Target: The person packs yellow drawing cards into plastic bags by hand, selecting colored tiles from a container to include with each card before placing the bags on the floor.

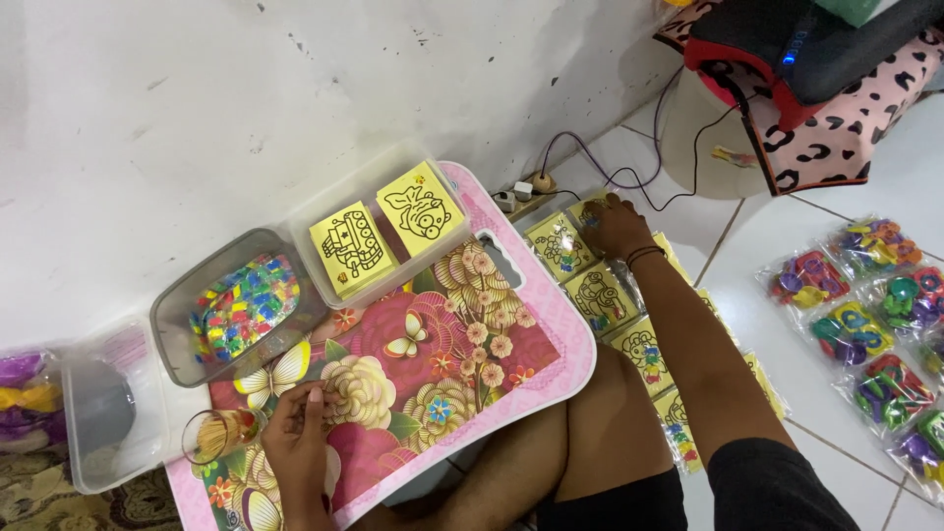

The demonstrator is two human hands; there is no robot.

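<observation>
Two hands work well apart. The left hand [300,418] rests on the flowered lap tray [551,379], the surface across the person's legs, with its fingers pinched together on something too small to tell; it lies just beside a clear cup of thin wooden sticks [218,433] lying on its side at the tray's near left corner. The right hand [615,224] reaches out to the far right, past the tray's edge, and presses palm-down with fingers closed on the top packet of a row of yellow picture cards in clear sleeves [602,295] — the row runs along the tiled floor beside the person's right knee, toward the wall. A dark band circles that wrist.

At the tray's far edge stands a clear box [393,228] with two stacks of yellow cards bearing black line drawings. Touching it on the left, a second clear tub [241,303] holds small bright packets in many colours. Farther left sits another clear container [103,403], its contents unclear. On the floor to the right lie bags of coloured plastic shapes [865,334] — well apart from both hands. A power strip [521,192] with cables lies by the wall.
</observation>
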